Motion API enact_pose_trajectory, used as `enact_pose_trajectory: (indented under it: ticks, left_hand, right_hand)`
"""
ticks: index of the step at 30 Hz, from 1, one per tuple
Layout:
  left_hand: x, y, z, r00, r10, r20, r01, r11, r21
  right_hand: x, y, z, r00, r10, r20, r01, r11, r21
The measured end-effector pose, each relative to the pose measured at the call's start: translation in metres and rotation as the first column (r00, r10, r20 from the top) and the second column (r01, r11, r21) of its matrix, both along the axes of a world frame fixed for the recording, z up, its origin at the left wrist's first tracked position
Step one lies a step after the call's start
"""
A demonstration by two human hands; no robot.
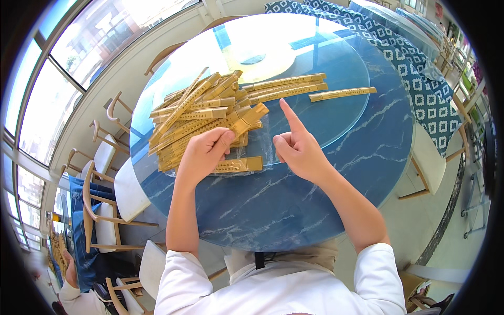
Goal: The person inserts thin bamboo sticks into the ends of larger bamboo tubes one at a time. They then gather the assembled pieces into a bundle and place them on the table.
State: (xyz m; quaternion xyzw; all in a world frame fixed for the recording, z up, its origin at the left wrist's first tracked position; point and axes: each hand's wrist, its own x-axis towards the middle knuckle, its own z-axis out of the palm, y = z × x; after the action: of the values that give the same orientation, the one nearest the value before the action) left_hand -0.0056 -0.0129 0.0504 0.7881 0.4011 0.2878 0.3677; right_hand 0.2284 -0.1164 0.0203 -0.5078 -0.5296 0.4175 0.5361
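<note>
Pinches a gold packet (249, 121) in the left hand (206, 151), long axis slanting near-left to far-right, above the pile's (186, 123) near-right side; points far-left with the right hand's (303, 153) index finger, other fingers curled; cannot tell whether around anything; with a lone packet (344, 94) far right, crosswise on the glass disc (336, 114); with clear plastic (256, 149) at the pile's near edge; cannot tell its contents.

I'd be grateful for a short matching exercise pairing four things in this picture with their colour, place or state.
1. left hand
2. right hand
3. lone gold packet
4. patterned cloth

A. dark blue and white
B. index finger extended
C. lying at the right of the pile
D. holding gold packaging

Pairs: 1-D, 2-B, 3-C, 4-A
</note>
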Motion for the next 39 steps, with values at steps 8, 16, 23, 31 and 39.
enact_pose_trajectory:
  ticks: [8, 16, 23, 31, 39]
  left_hand:
    - [-0.021, 0.081, 0.060, 0.845, 0.435, -0.309, -0.039, 0.629, 0.777]
    - [-0.048, 0.091, 0.012, 0.777, 0.443, -0.447, -0.001, 0.711, 0.703]
    - [-0.087, 0.127, 0.033, 0.805, 0.309, -0.507, -0.043, 0.882, 0.469]
    - [-0.063, 0.214, 0.043, 0.784, -0.009, -0.621, 0.012, 1.000, 0.001]
    - [-0.042, 0.176, 0.031, 0.703, -0.156, -0.694, 0.227, 0.974, 0.011]
  right_hand:
    - [0.016, 0.010, -0.012, 0.993, -0.085, 0.081, 0.077, 0.993, 0.088]
    - [0.007, 0.005, -0.015, 0.961, -0.018, 0.275, -0.024, 0.989, 0.149]
    - [-0.020, 0.006, -0.025, 0.948, 0.102, 0.302, -0.135, 0.986, 0.093]
    - [-0.116, 0.033, -0.004, 0.801, 0.248, -0.545, -0.410, 0.890, -0.199]
    - [-0.138, 0.088, -0.020, 0.678, -0.047, -0.734, -0.274, 0.910, -0.311]
